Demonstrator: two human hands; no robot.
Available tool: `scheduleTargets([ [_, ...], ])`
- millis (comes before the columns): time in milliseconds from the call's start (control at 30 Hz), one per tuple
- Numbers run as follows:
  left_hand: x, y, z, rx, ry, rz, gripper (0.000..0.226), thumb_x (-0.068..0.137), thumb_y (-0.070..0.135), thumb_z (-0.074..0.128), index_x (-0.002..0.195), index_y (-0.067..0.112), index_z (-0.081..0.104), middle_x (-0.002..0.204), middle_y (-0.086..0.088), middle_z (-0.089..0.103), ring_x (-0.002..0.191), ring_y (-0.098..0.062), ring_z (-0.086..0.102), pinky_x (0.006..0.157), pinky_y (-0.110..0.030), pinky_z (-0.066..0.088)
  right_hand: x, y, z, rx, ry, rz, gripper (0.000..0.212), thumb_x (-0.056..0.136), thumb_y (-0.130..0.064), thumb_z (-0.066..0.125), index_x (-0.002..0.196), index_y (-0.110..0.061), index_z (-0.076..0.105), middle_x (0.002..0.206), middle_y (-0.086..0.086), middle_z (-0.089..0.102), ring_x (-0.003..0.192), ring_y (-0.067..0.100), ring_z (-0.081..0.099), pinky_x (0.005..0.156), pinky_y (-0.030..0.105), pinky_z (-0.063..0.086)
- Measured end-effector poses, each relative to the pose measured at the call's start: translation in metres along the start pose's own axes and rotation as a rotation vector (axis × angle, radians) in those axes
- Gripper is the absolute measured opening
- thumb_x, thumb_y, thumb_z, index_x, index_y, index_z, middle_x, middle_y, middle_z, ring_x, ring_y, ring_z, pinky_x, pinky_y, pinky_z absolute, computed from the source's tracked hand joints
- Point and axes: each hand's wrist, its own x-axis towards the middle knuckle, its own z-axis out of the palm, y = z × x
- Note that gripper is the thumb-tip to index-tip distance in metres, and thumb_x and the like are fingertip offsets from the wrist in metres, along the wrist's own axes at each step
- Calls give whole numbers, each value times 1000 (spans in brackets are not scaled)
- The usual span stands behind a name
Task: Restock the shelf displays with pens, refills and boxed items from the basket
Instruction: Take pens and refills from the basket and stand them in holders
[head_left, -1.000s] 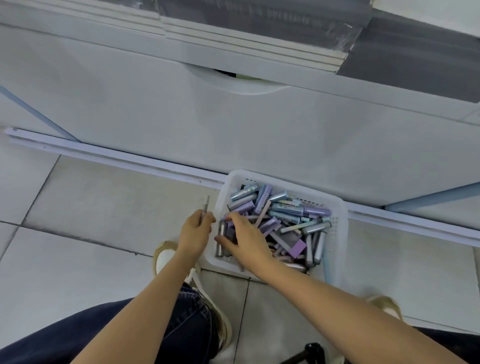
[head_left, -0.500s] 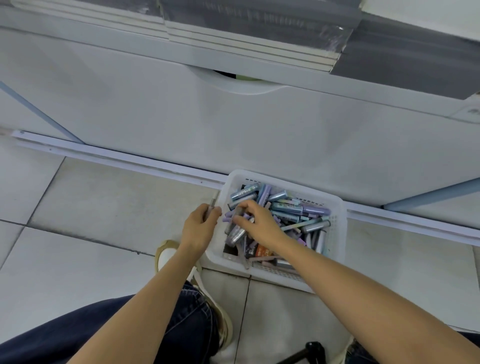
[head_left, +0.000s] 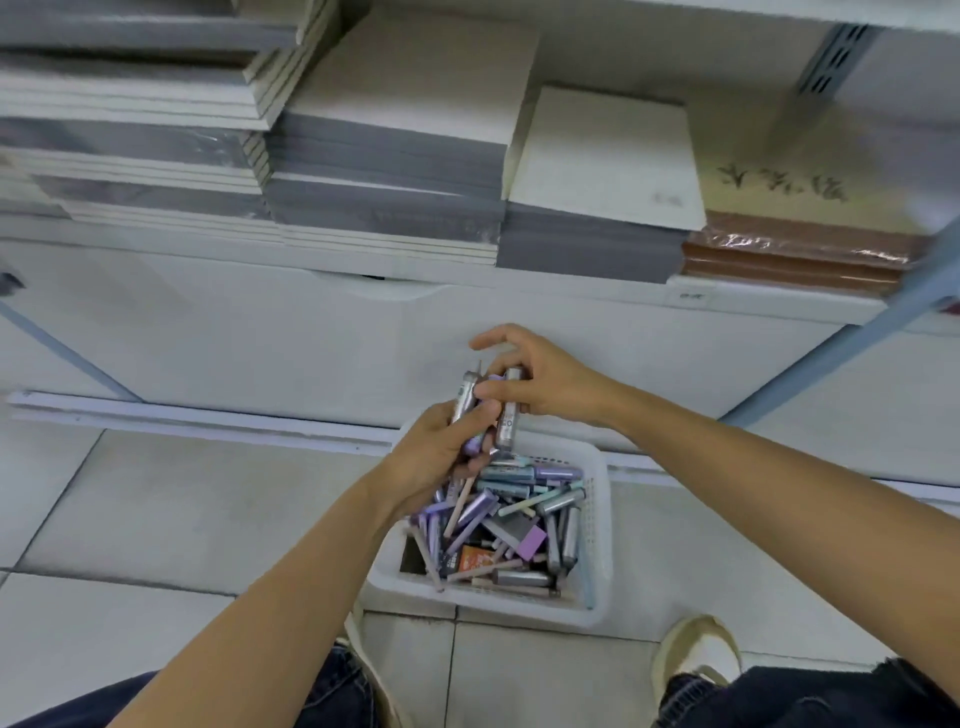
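Note:
A white plastic basket (head_left: 597, 582) sits on the tiled floor, filled with several grey, purple and teal refill tubes (head_left: 519, 499) and small boxes. Above it my left hand (head_left: 436, 457) grips a bundle of grey and purple tubes (head_left: 464, 397) that stick up out of the fist. My right hand (head_left: 540, 379) is raised next to it and pinches a grey tube (head_left: 508, 410) against that bundle, index finger lifted.
A low white shelf (head_left: 571, 296) runs across the top, stacked with grey and cream notebooks (head_left: 395, 171) and brown wrapped pads (head_left: 795, 254). A white base panel and rail (head_left: 197, 415) lie below it. My knees and shoes (head_left: 696, 654) are at the bottom.
Both hands rose out of the basket, the right bringing up a grey tube to the bundle in the left. The view tilted up, revealing the shelf stacks.

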Motion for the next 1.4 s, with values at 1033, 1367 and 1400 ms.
scheduleTargets([
  [1033,-36,266,210,311,4,839,24,90,34,67,73,19,59,57,1,50,45,-10,42,44,-17,39,-201,-220,-186,-158,796,-675,29,95,-14,61,122,-13,53,94,11,67,86,21,71,82,30,56],
  [1367,5,293,216,333,146,803,29,92,31,65,91,2,63,54,4,56,44,-8,47,44,-17,42,-167,-200,-230,-263,983,-445,26,90,-26,66,113,-28,54,88,9,68,81,19,69,64,14,47],
  [1400,7,295,215,335,152,794,31,93,31,64,93,0,63,56,2,56,43,-8,47,43,-16,41,-169,-199,-230,-270,961,-457,27,90,-27,66,113,-28,54,86,7,67,81,19,69,64,13,47],
])
